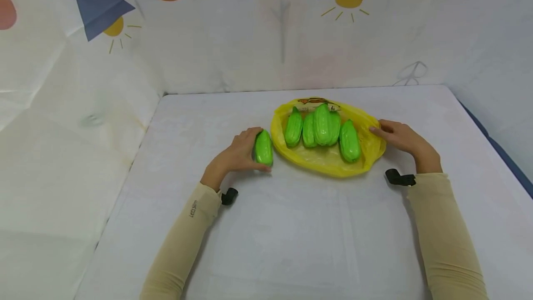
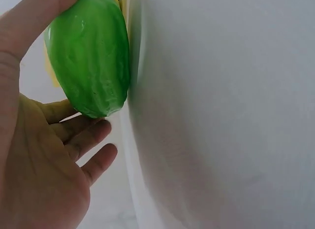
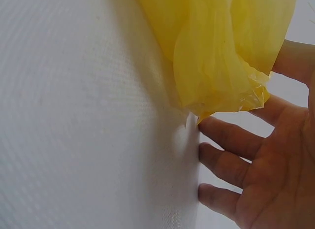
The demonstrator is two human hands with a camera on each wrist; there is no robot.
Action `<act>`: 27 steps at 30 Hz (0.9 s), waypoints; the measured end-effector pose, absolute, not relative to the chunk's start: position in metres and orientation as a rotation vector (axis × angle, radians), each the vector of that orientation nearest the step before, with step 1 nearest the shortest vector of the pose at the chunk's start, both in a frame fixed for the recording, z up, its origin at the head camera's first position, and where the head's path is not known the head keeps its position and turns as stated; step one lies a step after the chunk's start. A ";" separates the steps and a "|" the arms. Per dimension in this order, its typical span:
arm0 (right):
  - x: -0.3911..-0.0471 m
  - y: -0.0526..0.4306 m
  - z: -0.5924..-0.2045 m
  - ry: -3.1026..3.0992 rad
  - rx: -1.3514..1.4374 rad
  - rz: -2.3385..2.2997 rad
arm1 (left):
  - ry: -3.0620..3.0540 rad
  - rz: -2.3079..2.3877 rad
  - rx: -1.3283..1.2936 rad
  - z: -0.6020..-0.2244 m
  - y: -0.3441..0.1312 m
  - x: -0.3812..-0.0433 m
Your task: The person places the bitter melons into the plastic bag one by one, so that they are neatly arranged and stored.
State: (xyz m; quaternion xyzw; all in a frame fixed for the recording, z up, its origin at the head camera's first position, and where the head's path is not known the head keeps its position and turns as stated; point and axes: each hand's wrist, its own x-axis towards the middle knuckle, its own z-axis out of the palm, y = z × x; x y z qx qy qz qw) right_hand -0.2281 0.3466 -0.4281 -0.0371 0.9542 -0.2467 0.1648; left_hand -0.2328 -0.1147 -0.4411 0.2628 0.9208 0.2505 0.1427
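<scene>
A shiny green ridged gourd (image 1: 263, 147) is on the white table, just left of a yellow plastic bag (image 1: 320, 168). My left hand (image 1: 241, 152) holds this gourd end to end, thumb at one end and fingers at the other; the left wrist view shows the gourd (image 2: 91, 56) between them. Several similar gourds (image 1: 350, 141) lie in the bag's wide, round mouth. At the bag's right rim, my right hand (image 1: 401, 138) pinches the plastic between thumb and forefinger. In the right wrist view, the other fingers (image 3: 229, 135) extend beside the bag's gathered edge (image 3: 216, 81).
The white-covered table (image 1: 291, 235) meets a pale sheet wall (image 1: 233, 50) printed with flags and suns along its back and left sides. A small black camera mount (image 1: 399, 178) is strapped at the right wrist, and another mount (image 1: 229, 196) at the left.
</scene>
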 end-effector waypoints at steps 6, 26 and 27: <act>-0.228 0.347 -0.429 2.715 -0.097 -0.715 | 2.651 0.688 0.748 -0.440 -0.122 -0.235; -0.228 0.348 -0.429 2.706 -0.094 -0.726 | 2.581 0.704 0.727 -0.428 -0.156 -0.239; -0.228 0.348 -0.428 2.706 -0.097 -0.725 | 2.582 0.705 0.711 -0.428 -0.157 -0.239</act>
